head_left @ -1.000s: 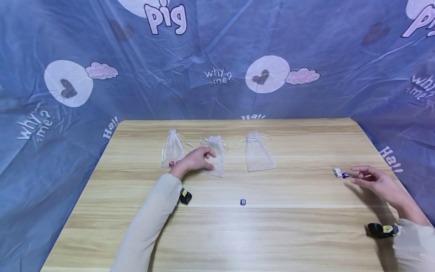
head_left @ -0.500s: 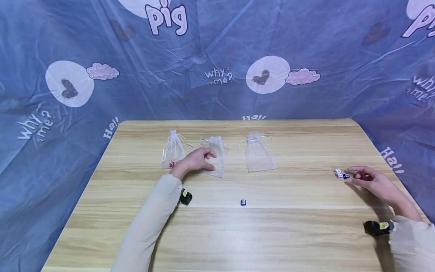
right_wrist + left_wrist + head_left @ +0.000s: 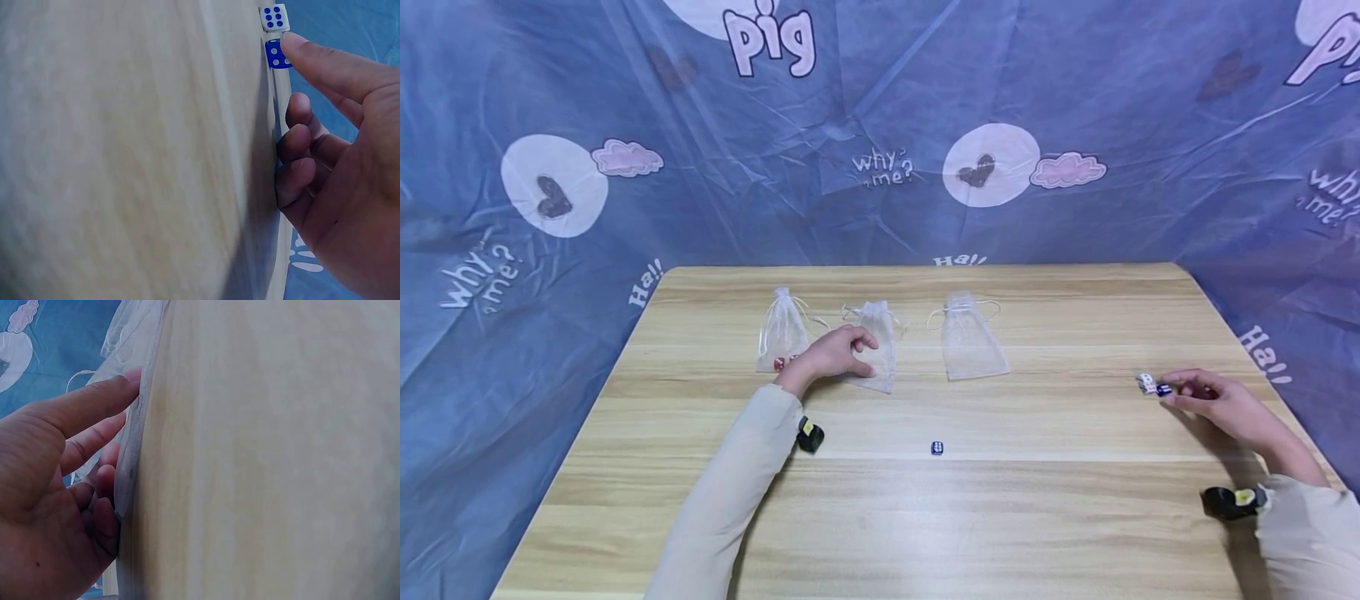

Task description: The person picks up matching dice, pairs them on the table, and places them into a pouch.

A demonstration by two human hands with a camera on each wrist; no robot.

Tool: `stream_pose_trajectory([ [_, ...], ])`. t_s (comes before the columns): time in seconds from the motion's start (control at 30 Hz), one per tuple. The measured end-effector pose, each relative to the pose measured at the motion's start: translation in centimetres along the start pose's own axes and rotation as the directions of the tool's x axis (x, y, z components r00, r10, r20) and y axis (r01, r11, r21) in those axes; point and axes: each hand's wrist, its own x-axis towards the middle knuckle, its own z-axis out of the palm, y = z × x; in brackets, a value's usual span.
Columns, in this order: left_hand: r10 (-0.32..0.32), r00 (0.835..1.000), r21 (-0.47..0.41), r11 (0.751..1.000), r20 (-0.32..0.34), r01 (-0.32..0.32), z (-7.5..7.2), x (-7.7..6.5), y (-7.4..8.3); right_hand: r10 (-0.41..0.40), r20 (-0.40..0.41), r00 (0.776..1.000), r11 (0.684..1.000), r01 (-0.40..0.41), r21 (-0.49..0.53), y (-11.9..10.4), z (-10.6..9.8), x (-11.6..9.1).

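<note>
My left hand (image 3: 831, 352) rests on the middle white mesh drawstring pouch (image 3: 882, 367), thumb and fingertips apart against its fabric. In the left wrist view the pouch (image 3: 132, 450) lies under the fingertips, which hold nothing. At the right side of the table, my right hand (image 3: 1232, 408) has its thumb and index finger at a blue die (image 3: 1164, 389), pinching it. The right wrist view shows the thumb tip against that blue die (image 3: 275, 56), with the other fingers curled. Right beside it sits a white die (image 3: 274, 17) with blue pips.
Another blue die (image 3: 937, 447) lies near the table's middle. A pouch (image 3: 782, 329) at the left has red dice (image 3: 779, 363) in it, partly behind my left wrist. A third pouch (image 3: 973, 342) lies flat to the right. Blue printed cloth (image 3: 880, 217) surrounds the wooden table (image 3: 1037, 517).
My right hand has moved left to the blue die, and its thumb and index finger have closed in on it. The left hand has stayed on the middle pouch.
</note>
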Motion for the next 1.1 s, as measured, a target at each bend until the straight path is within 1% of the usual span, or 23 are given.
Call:
stream_pose_trajectory([
  [0.17,-0.009,1.000,-0.005,1.000,0.003,0.009,-0.06,-0.01,0.06,0.000,-0.002,1.000,0.999,0.000,-0.032,0.13,0.06,0.08],
  [0.4,-0.006,1.000,-0.005,1.000,0.000,0.006,-0.08,-0.06,0.21,0.021,0.012,1.000,1.000,-0.021,0.007,-0.02,0.10,0.25],
  [0.57,-0.001,1.000,-0.001,1.000,-0.001,0.001,-0.03,-0.14,0.21,0.020,0.003,1.000,1.000,-0.020,-0.009,-0.11,0.21,0.31],
  [0.73,0.001,1.000,-0.003,1.000,0.000,-0.001,-0.05,-0.18,0.10,0.010,0.005,1.000,1.000,-0.010,0.004,-0.17,0.26,0.41],
  [0.83,-0.002,1.000,-0.003,1.000,-0.001,0.002,-0.08,-0.19,0.06,0.003,0.000,1.000,1.000,-0.003,0.010,-0.17,0.24,0.37],
  [1.1,-0.008,1.000,0.003,1.000,0.004,0.008,0.00,-0.05,0.12,-0.004,-0.030,1.000,1.000,0.004,-0.012,-0.60,0.26,-0.05],
])
